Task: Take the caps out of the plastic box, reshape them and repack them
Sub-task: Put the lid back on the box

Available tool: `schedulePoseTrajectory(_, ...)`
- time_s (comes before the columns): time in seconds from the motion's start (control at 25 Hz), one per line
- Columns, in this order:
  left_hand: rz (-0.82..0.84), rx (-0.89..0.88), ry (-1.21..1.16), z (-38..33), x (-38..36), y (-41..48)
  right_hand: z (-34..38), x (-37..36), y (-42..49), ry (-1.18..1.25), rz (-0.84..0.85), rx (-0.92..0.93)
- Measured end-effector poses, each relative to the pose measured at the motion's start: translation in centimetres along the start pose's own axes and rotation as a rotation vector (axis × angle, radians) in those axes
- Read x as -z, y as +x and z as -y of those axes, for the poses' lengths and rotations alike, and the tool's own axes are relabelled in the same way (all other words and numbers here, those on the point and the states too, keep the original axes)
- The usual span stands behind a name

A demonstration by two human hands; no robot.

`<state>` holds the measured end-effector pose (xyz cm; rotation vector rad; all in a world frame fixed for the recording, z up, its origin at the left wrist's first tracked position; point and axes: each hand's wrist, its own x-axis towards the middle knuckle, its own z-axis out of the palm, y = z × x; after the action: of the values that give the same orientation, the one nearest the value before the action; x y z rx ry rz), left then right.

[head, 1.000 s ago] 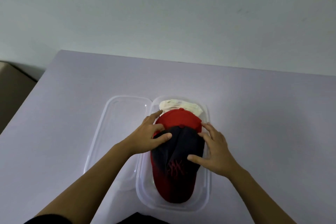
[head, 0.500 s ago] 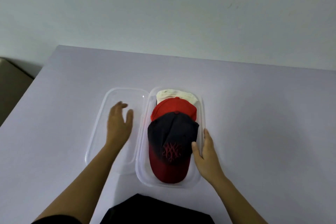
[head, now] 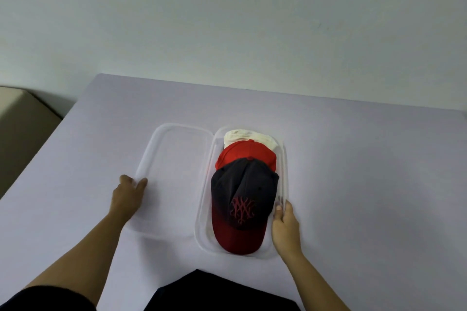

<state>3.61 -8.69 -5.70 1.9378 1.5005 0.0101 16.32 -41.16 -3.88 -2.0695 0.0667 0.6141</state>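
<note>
A clear plastic box (head: 285, 159) lies open on the table, its hinged lid (head: 174, 159) flat to its left. Three caps are stacked in the box: a black cap with a red brim and red logo (head: 242, 192) nearest me, a red cap (head: 249, 153) behind it, and a cream cap (head: 249, 135) at the far end, mostly covered. My left hand (head: 127, 197) holds the lid's outer left edge, fingers curled at the rim. My right hand (head: 285, 225) grips the box's right rim, thumb inside beside the black cap.
The pale lilac table (head: 366, 171) runs to a white wall behind. A beige object (head: 22, 121) stands off the table's left edge. My dark clothing (head: 217, 293) shows at the near edge.
Both hands left the caps. My left hand moved left across the lid to its outer edge. My right hand slid off the black cap onto the box's right rim.
</note>
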Motion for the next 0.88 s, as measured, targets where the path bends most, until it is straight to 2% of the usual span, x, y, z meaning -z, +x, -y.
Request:
schedulePoseTrajectory(0.08,0.012,-0.109,-0.150,-0.2,2.1,-0.3,0.0,-0.1,0.0,-0.005,0.002,-0.006)
schedulePoseTrajectory(0.2,0.009,-0.179,-0.285,-1.5,5.3,-0.2,-0.1,-0.2,0.0,-0.001,0.009,-0.013)
schedulePoseTrajectory(0.4,-0.091,-0.139,-0.575,-4.8,8.7,0.8,0.1,0.4,0.1,0.064,0.076,-0.026)
schedulePoseTrajectory(0.52,-0.014,-0.172,-0.735,-8.3,8.4,-1.3,0.3,0.5,0.1,0.129,0.105,-0.069)
schedulePoseTrajectory(0.64,0.157,-0.207,-0.742,-10.6,4.8,-5.7,1.0,0.9,0.0,0.265,0.084,-0.024)
schedulePoseTrajectory(0.76,0.318,-0.214,-0.629,-10.5,0.4,-10.6,2.4,1.9,-0.1,0.472,0.018,0.049)
schedulePoseTrajectory(0.88,0.353,-0.190,-0.552,-9.6,-2.2,-13.7,3.0,2.8,0.5,0.544,0.146,0.085)
